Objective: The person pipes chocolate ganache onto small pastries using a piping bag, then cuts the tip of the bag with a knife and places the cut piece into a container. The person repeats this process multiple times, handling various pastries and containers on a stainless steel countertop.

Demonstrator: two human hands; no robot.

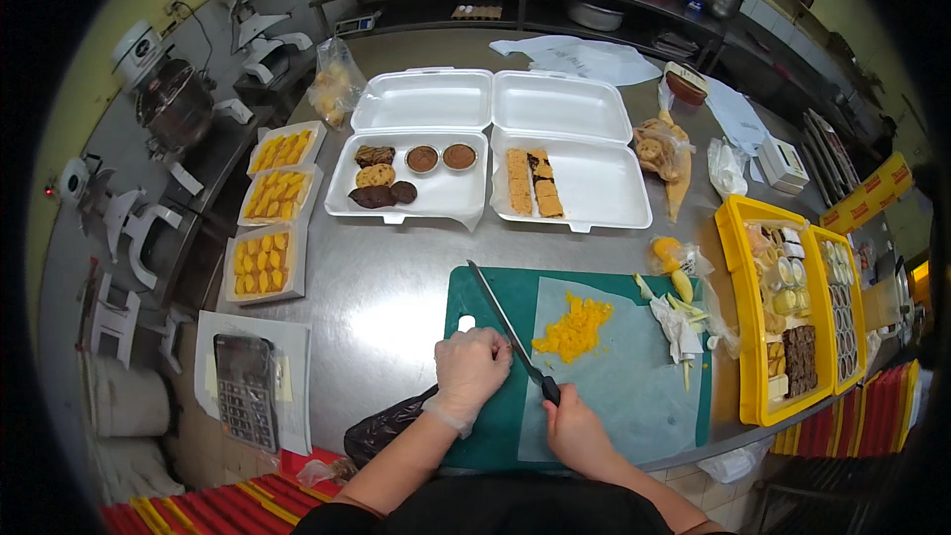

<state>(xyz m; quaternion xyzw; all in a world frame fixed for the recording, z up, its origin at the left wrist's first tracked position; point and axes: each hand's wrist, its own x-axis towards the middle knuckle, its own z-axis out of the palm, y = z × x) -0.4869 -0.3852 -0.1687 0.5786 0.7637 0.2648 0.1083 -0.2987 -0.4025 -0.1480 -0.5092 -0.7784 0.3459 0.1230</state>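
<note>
My right hand (pixel 582 431) grips the black handle of a long knife (pixel 505 319), its blade slanting up and left over a green cutting board (pixel 490 282). My left hand (pixel 472 368), in a clear plastic glove, is curled beside the blade over the board's left side; whether its fingers hold anything cannot be told. Translucent paper (pixel 617 401) covers much of the board. Chopped yellow fruit (pixel 573 328) lies on it in a loose heap. Further right are a crumpled white tissue (pixel 676 328) and pale green peelings (pixel 687 306), beside a whole yellow-green piece (pixel 682 286).
Two open foam boxes (pixel 409 174) (pixel 594 186) hold baked pieces. Cartons of yellow pieces (pixel 261 264) stand left, above a plastic-wrapped calculator (pixel 245 390). Yellow crates (pixel 750 386) of sweets stand right, near a filled piping bag (pixel 674 186). A black bag (pixel 386 427) lies beside my left forearm.
</note>
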